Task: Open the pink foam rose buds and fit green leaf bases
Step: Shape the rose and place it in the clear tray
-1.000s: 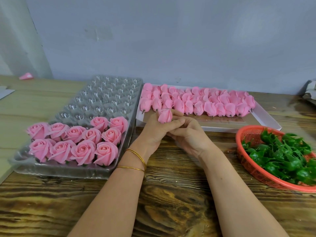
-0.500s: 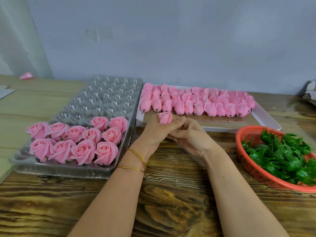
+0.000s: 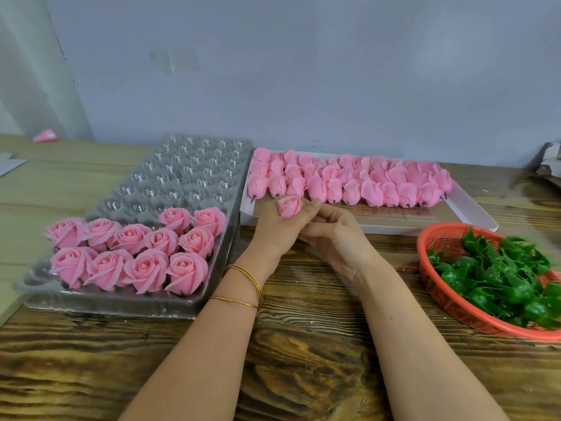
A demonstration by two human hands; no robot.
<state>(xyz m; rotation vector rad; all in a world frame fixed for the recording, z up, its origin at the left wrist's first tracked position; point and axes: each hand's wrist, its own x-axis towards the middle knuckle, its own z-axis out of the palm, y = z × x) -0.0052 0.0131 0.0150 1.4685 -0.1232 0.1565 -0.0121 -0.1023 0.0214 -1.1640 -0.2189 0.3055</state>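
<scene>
One pink foam rose bud (image 3: 290,206) is held upright in the fingers of my left hand (image 3: 274,229), just in front of the white tray (image 3: 473,212). My right hand (image 3: 335,238) sits against the left one, its curled fingers under the bud; I cannot see whether they grip it. Several closed buds (image 3: 349,185) lie in rows in that tray. Several opened roses (image 3: 133,250) stand in the near cells of the clear plastic cell tray (image 3: 182,177). Green leaf bases (image 3: 501,278) fill the red basket (image 3: 449,302) at the right.
A wooden table (image 3: 303,360) carries everything, with a grey wall close behind. A stray pink piece (image 3: 45,135) lies far left by the wall. Crumpled paper (image 3: 549,165) sits at the right edge.
The bud has turned in my left hand's fingers so its top faces the camera, and both hands have dropped slightly toward me.
</scene>
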